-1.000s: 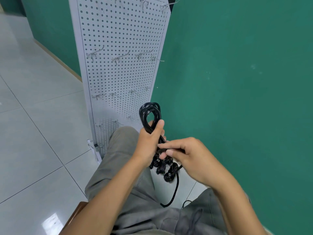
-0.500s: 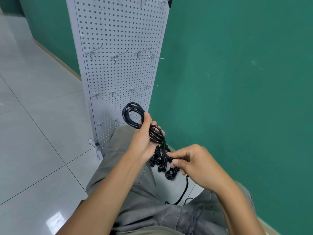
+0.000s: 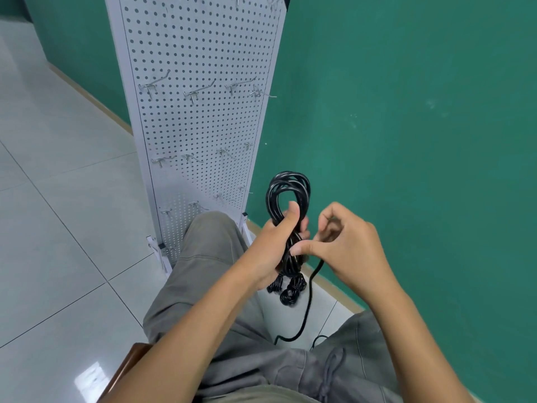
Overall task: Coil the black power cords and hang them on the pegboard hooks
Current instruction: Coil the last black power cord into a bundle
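The scene is bright and evenly lit, with soft light and only weak shadows under the arms and on the grey trousers (image 3: 220,286). A white glare patch shines on the glossy floor tiles (image 3: 58,228) at the lower left, and the black cord (image 3: 287,187) has small highlights. The wide lens bends the pegboard (image 3: 203,53) edges, and the picture is sharp, only slightly soft at the corners.

One coiled black power cord (image 3: 289,190), one white pegboard (image 3: 200,53), two hands, left (image 3: 274,245) and right (image 3: 345,245), about a dozen metal hooks (image 3: 200,90) visible
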Available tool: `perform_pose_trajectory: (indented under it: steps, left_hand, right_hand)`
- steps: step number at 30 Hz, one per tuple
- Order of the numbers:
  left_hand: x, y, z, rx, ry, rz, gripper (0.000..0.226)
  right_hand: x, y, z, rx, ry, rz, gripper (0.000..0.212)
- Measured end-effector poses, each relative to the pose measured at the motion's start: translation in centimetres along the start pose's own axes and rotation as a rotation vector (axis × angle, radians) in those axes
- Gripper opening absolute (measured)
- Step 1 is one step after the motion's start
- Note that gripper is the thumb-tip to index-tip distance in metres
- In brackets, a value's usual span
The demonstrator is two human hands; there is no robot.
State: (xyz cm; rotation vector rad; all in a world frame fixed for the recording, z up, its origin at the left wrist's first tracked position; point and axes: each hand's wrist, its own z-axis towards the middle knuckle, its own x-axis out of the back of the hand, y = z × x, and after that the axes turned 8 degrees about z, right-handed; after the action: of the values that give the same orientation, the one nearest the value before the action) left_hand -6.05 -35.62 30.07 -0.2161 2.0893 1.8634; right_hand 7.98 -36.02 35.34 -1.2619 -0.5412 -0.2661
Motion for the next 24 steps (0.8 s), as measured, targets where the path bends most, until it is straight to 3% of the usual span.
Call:
perform_pose_trajectory:
  steps: [3, 7, 11, 17, 21, 24]
  left_hand:
    - [0.0, 0.7, -0.4, 0.036, -0.152, -0.073, 0.051]
    - [0.4, 0.6, -0.2, 0.005, -0.366, -0.094, 0.058]
    - [0.6, 0.4, -0.3, 0.027, -0.464, -0.171, 0.061]
    - [0.7, 0.6, -0.5, 0.079, -0.488, -0.122, 0.035]
    - [1.0, 0.6, -0.2, 0.112, -0.483, -0.297, 0.043]
    - [1.8, 1.1, 0.1, 0.113, -0.511, -0.329, 0.047]
  right_hand:
    - [0.2, 0.9, 0.1, -0.049, -0.014, 0.303, 0.062]
    - [0.1, 1.7, 0.1, -0.068, -0.03, 0.688, 0.045]
    - [-0.7, 3.4, -0.4, -0.06, -0.074, 0.816, 0.066]
    - [-1.6, 4.6, -0.9, -0.072, -0.055, 0.823, 0.084]
    - [-1.7, 5.7, -1.8, -0.111, -0.053, 0.832, 0.08]
    - [-2.1, 6.9, -2.8, -0.191, -0.09, 0.894, 0.06]
